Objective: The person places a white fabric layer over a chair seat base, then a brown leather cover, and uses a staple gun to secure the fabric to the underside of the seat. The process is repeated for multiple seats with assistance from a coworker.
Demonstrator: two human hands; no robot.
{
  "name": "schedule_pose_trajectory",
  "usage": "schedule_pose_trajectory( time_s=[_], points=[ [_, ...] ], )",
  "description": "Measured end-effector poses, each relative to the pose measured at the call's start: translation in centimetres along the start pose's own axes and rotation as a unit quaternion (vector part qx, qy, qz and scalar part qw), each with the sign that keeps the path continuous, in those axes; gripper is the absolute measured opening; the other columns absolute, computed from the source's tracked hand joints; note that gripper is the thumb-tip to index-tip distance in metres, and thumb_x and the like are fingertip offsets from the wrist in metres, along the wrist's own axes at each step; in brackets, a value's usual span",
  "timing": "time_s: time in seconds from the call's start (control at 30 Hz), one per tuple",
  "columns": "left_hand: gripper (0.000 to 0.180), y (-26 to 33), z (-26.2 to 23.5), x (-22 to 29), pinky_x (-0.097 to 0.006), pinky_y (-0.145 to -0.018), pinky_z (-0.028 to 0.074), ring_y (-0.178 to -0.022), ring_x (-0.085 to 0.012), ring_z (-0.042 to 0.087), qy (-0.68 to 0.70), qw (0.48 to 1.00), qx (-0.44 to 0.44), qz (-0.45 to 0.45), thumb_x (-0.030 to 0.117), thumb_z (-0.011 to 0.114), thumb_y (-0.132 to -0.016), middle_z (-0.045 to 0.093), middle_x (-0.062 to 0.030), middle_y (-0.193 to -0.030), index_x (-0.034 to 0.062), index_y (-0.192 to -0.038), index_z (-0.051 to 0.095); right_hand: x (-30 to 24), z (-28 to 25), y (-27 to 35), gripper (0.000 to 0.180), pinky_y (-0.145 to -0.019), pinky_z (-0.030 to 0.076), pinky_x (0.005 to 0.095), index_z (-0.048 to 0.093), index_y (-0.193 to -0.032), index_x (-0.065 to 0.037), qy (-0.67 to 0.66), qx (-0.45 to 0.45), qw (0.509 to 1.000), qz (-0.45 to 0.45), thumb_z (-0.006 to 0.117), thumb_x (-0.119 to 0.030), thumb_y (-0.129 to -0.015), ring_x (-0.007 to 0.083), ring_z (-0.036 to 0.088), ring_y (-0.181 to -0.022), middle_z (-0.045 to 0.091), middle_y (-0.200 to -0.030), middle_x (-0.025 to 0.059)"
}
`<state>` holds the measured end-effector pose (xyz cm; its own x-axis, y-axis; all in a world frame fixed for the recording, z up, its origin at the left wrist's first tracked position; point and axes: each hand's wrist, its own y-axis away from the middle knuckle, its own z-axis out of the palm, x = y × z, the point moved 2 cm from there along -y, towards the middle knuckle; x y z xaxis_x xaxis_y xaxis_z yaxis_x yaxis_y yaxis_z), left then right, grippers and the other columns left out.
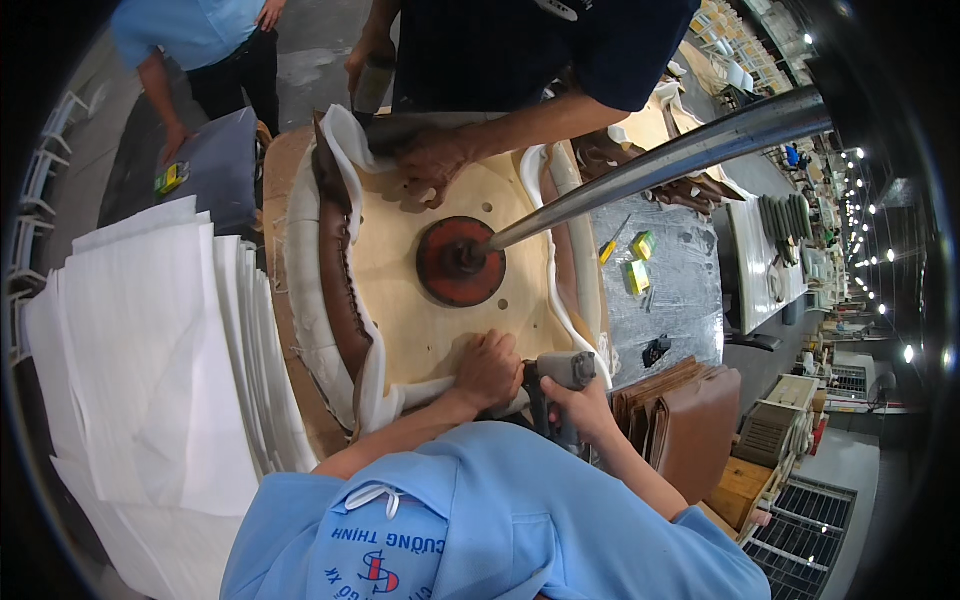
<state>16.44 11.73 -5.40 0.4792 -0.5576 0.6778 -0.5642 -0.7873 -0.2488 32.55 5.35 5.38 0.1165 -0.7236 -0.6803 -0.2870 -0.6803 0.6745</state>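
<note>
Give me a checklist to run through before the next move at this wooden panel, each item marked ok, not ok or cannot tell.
1. Red-and-black disc down on the wooden panel: ok, at the foot of the metal rod.
2. Left hand at the panel's near edge: ok.
3. Right hand gripping the grey pistol-grip tool: ok.
4. Tool's nose on its mark: cannot tell, tip not clearly visible.
5. Co-worker's hand away from the panel: not ok, it is at the far part.
</note>
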Motion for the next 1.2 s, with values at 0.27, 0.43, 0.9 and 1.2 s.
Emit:
schedule_pose_trajectory(
  time_s=[0.27,0.43,0.9,1.2],
  points=[
    [0.020,-0.2,0.0,0.3,-0.043,-0.093,0.046,-0.107,-0.0281,0.058,-0.023,1.000,-0.011,-0.009,0.029,0.075,-0.085,0.063,-0.0058,-0.098,0.0119,-0.076,0.077,-1.4,0.4,0.2,0.029,-0.049,0.050,0.0332,0.071,-0.111,0.000,0.106,0.004,0.994,-0.003,0.085,-0.020,-0.094,0.0148,0.062,-0.052,0.069,-0.078,0.0051],
    [0.019,-0.6,-1.1,0.4,-0.048,-0.093,0.048,-0.109,-0.0329,0.061,-0.004,0.998,-0.055,-0.034,0.027,0.075,-0.088,0.066,-0.0096,-0.102,0.0089,-0.082,0.075,-1.5,0.2,0.5,0.043,-0.068,0.059,0.0352,0.071,-0.124,0.000,0.168,-0.021,0.986,-0.001,0.087,-0.023,-0.091,0.0213,0.073,-0.072,0.075,-0.089,0.0100],
    [0.020,9.3,-12.7,-3.1,-0.051,-0.088,0.052,-0.097,-0.0381,0.067,-0.129,0.967,-0.222,-0.009,0.021,0.076,-0.091,0.067,-0.0162,-0.096,0.0034,-0.099,0.069,4.0,3.3,5.7,0.066,-0.100,0.057,0.0381,0.062,-0.147,-0.007,0.137,0.100,0.966,-0.198,0.088,-0.006,-0.085,0.0271,0.077,-0.115,0.079,-0.120,0.0178],
    [0.024,6.3,-11.6,-5.6,-0.051,-0.085,0.047,-0.096,-0.0334,0.066,-0.101,0.948,-0.273,0.126,0.034,0.076,-0.092,0.068,-0.0108,-0.087,0.0099,-0.088,0.078,4.5,3.6,5.7,0.070,-0.099,0.058,0.0417,0.062,-0.149,-0.009,0.148,0.138,0.971,-0.129,0.088,-0.011,-0.085,0.0328,0.077,-0.114,0.080,-0.119,0.0191]
  ],
)
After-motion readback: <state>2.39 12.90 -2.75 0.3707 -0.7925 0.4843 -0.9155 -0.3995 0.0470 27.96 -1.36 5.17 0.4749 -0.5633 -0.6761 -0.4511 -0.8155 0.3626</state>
